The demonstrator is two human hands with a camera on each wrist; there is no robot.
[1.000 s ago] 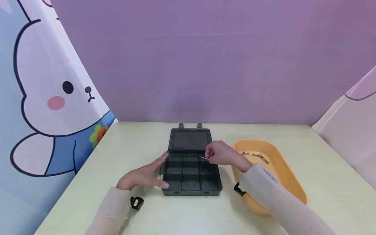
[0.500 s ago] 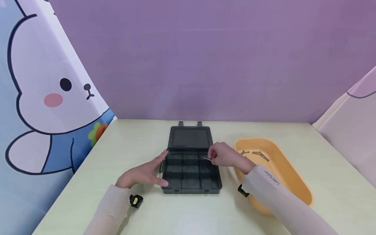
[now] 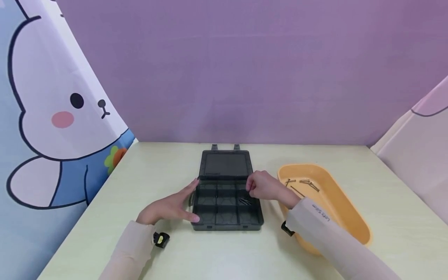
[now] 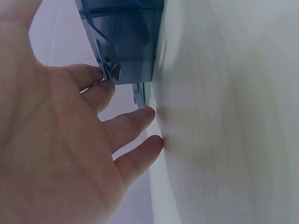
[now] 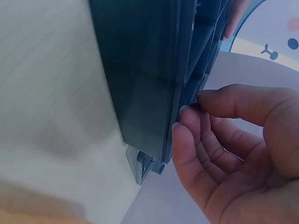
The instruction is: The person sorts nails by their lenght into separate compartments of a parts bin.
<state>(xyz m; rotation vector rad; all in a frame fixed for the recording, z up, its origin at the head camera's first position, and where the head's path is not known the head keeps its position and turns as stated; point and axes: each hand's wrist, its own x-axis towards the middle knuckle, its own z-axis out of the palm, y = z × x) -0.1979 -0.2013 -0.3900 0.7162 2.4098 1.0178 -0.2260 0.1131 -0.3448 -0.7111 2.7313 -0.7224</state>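
Observation:
A dark translucent organizer box lies on the table, its lid laid back at the far side. My left hand rests against its left side, thumb at the near corner and fingers spread; the left wrist view shows the fingertips by the latch and table. Over the right column of compartments is my right hand, with thumb and fingertips close together at the box rim. No piece shows between them in the head view. Several thin metal screw- or nail-like pieces lie in the middle right compartment.
A yellow-orange tray stands right of the box, partly under my right forearm. Several more long thin metal pieces lie at its far end. A purple cloth backdrop rises behind the table.
The thin metal piece that stuck out from my right fingertips no longer shows there, and the pieces in the middle right compartment look brighter and more spread. My left hand keeps its place.

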